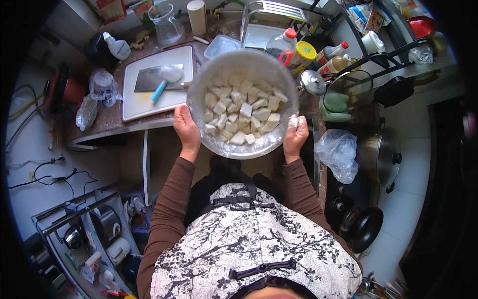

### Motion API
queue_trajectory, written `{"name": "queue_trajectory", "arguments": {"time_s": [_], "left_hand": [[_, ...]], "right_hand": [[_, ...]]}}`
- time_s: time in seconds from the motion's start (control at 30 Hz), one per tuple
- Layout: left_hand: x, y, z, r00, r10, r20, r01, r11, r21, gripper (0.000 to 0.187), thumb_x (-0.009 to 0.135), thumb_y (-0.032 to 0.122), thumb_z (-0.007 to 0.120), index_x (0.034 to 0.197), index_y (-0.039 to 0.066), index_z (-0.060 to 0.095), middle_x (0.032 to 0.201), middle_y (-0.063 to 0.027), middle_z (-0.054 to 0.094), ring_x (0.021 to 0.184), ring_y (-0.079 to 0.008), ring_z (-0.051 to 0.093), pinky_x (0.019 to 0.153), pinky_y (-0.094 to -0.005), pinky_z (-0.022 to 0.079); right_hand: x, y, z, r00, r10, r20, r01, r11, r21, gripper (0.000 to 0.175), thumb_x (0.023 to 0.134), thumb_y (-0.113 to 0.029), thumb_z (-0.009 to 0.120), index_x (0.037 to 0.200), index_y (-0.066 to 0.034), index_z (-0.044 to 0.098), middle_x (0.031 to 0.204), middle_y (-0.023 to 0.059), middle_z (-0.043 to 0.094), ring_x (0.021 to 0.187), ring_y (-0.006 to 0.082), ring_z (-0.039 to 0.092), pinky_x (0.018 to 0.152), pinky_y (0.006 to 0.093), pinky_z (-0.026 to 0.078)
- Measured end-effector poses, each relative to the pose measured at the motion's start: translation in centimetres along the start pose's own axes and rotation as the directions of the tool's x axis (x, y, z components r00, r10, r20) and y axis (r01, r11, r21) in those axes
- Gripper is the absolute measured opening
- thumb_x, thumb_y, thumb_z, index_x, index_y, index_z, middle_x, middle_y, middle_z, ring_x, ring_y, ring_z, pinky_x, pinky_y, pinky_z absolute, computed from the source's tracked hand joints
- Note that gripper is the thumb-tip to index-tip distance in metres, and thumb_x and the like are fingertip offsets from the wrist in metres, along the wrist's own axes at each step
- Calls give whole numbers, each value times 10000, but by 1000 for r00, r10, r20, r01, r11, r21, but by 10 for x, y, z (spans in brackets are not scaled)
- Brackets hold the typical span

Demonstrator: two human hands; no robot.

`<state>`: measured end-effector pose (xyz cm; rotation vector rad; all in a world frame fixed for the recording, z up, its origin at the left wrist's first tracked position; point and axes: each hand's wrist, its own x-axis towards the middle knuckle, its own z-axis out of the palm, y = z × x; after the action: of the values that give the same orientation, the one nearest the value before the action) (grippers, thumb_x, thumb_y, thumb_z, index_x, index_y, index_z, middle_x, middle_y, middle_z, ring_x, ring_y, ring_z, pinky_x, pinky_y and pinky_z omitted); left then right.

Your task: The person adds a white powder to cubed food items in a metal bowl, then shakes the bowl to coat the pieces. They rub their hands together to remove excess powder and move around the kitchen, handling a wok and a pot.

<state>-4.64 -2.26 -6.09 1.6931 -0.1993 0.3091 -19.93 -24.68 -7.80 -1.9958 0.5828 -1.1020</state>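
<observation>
Between my two hands a large round metal basin (242, 152) is held up at the counter's front edge. Whitish cut chunks (245, 110) of food, dusted with white powder, fill its bottom, and more powder clings to the inner wall. My left hand (186, 129) grips the rim on the left, thumb on top. On the right side my right hand (295, 136) clasps the rim, with white powder on its fingers. To the left of the basin lies a white cutting board (149, 106), bearing a cleaver (149, 79) and a blue-handled utensil (160, 91).
Behind the basin stand a plastic tub (223, 45), a red-capped jug (278, 43) and a yellow-lidded jar (304, 52). A clear plastic bag (338, 153) lies at the right near a lidded pot (386, 157). A glass pitcher (166, 28) and spray bottle (116, 46) are at the back left.
</observation>
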Motion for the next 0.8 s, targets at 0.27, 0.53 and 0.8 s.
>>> {"name": "queue_trajectory", "arguments": {"time_s": [0.27, 0.53, 0.8], "left_hand": [[-17, -46, -11, 997, -71, 32, 70, 997, 25, 318, 976, 217, 395, 722, 24, 393, 625, -1, 326, 611, -98, 303, 539, -261, 325], [-7, -11, -16, 1000, 18, -10, -19, 992, -123, 297, 978, 215, 395, 733, 47, 400, 655, 42, 339, 628, -66, 308, 554, -220, 300], [-20, -46, -12, 990, -131, 49, 129, 991, 43, 314, 970, 224, 403, 735, 16, 402, 623, -23, 342, 614, -117, 320, 555, -282, 337]], "right_hand": [[-19, 11, 10, 996, 44, 82, -42, 999, -23, 178, 805, -55, 526, 694, 7, 402, 658, 140, 393, 610, 322, 419, 563, 370, 356], [5, -23, -5, 992, -128, -17, 128, 991, -27, 232, 814, -69, 543, 679, 0, 366, 663, 136, 351, 599, 305, 381, 552, 364, 327], [-19, 16, 12, 993, 60, 101, -54, 996, -65, 179, 735, -7, 543, 669, 11, 378, 640, 148, 384, 598, 323, 411, 548, 373, 342]]}}
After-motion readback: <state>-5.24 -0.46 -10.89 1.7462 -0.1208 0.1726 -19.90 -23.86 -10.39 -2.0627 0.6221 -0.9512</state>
